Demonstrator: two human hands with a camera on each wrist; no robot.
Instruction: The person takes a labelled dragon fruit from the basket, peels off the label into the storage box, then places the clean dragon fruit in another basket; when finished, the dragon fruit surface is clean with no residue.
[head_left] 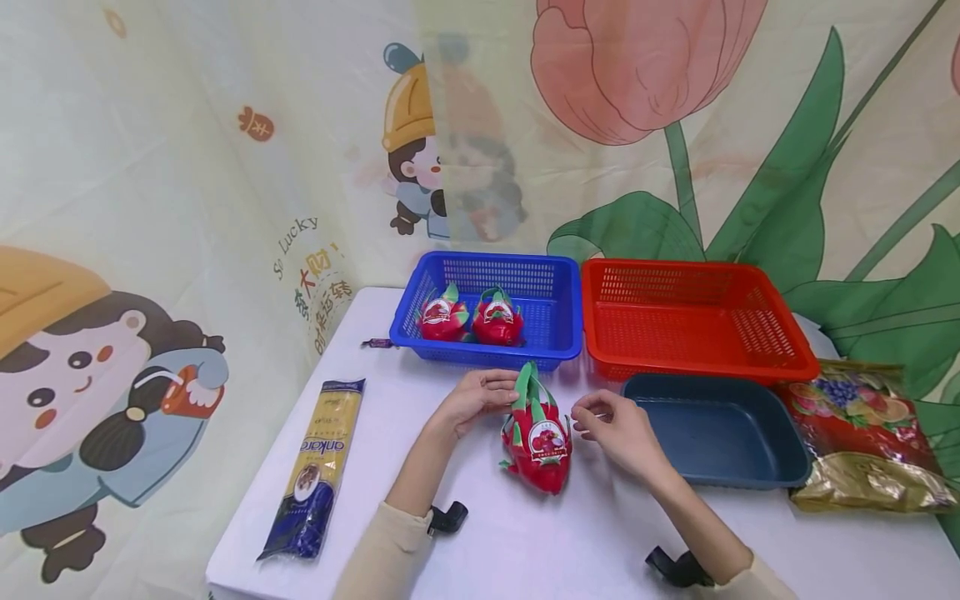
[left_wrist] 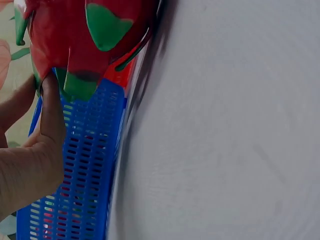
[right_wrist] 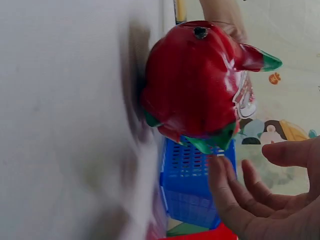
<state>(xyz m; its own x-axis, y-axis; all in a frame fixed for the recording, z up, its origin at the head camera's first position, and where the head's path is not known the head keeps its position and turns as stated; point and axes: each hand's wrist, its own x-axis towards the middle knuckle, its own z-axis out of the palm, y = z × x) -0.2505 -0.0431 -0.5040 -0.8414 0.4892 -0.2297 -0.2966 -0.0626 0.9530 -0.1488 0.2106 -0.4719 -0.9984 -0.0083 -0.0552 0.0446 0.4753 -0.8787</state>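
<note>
A red artificial dragon fruit (head_left: pixel 536 467) with green leaf tips and a round label is on the white table in front of the blue basket. My left hand (head_left: pixel 477 400) pinches it near its leafy end; in the left wrist view the thumb and a finger (left_wrist: pixel 52 107) meet at the leaves. On its other side my right hand (head_left: pixel 618 429) hovers with loosely bent fingers, holding nothing. In the right wrist view a small gap separates those fingers (right_wrist: pixel 225 195) from the fruit (right_wrist: pixel 192 90). Two similar dragon fruits (head_left: pixel 442 327) (head_left: pixel 498 332) lie in the blue basket (head_left: pixel 547 337).
Beside the blue basket stands a red basket (head_left: pixel 697 362), with a dark blue tub (head_left: pixel 712 479) before it. A gold and red fruit-print bag (head_left: pixel 870 479) lies at the right. On the left are a pasta packet (head_left: pixel 318 467) and a small dark wrapped piece (head_left: pixel 377 342).
</note>
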